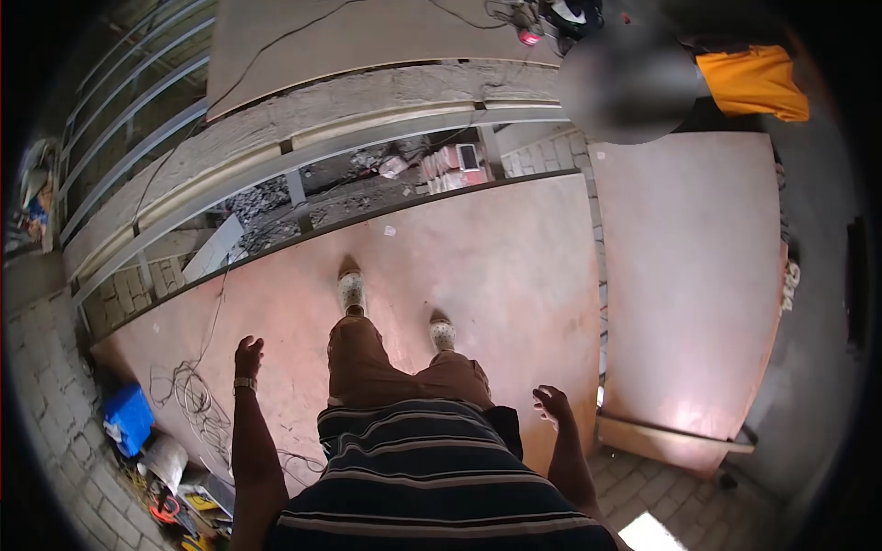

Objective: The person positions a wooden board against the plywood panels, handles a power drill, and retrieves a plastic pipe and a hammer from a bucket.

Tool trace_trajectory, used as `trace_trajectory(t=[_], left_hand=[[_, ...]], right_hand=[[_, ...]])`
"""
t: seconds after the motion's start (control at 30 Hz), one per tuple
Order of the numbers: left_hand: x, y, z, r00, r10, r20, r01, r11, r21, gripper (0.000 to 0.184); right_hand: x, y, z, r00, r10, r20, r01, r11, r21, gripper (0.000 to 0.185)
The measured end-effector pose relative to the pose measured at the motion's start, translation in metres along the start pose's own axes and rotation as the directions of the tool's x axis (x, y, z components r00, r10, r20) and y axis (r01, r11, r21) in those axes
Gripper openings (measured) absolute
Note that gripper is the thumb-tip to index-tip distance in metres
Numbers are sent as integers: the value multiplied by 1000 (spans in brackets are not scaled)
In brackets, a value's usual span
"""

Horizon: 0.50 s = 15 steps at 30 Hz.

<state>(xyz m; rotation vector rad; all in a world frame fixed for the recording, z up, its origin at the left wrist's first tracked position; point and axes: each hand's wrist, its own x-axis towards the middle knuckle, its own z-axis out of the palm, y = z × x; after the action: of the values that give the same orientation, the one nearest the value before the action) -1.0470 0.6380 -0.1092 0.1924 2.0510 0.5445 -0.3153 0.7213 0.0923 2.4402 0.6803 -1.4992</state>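
Observation:
My left hand (248, 356) hangs at my side with nothing in it, its fingers loosely bent and a watch (244, 383) on the wrist. Below it, on the reddish board (514, 266) under my feet, lies a tangle of thin cable (197, 409). On the other side, my right hand (551, 404) is held in the air beside my hip, with its fingers apart and no object between them. It is closest to the right edge of the board. My two shoes (351, 290) are planted on this board.
A second reddish board (689, 275) lies to the right, with a wooden strip (675, 435) across its near end. Ahead, a metal frame (299, 188) borders a gap with rubble. Someone with an orange sleeve (753, 83) is at upper right. A blue box (129, 418) and tools sit lower left.

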Motion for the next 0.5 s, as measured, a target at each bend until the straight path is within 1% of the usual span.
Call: trace_trajectory(t=[0.07,0.13,0.2,0.23,0.27,0.4,0.43,0.47,0.5], left_hand=[[5,19,-9,999,-29,-19,30,998,49,58],[15,24,-13,998,-63,8,62,994,90,58],[28,23,-11,993,-102,60,94,987,129,59],[35,19,-12,989,-106,102,85,977,195,59],[33,27,-8,987,-108,119,79,971,227,59],[27,58,15,986,-95,140,63,974,218,62],[26,68,19,978,-95,187,55,977,206,62],[28,77,24,976,-77,203,29,973,227,62],[29,89,28,975,-57,216,-7,958,285,62]], right_hand=[[-6,-4,5,1000,2,-15,-2,1000,8,55],[-12,-10,11,998,-4,-61,8,997,75,54],[-15,-14,20,996,-10,-86,23,989,148,54],[-19,-16,28,995,-8,-102,24,986,163,53],[-20,-15,35,995,2,-95,14,985,174,53],[-30,5,64,998,51,-45,-41,979,201,53],[-30,10,69,998,63,-26,-57,978,201,53],[-31,14,78,997,76,-7,-73,975,209,53],[-32,19,86,996,88,13,-89,973,215,52]])
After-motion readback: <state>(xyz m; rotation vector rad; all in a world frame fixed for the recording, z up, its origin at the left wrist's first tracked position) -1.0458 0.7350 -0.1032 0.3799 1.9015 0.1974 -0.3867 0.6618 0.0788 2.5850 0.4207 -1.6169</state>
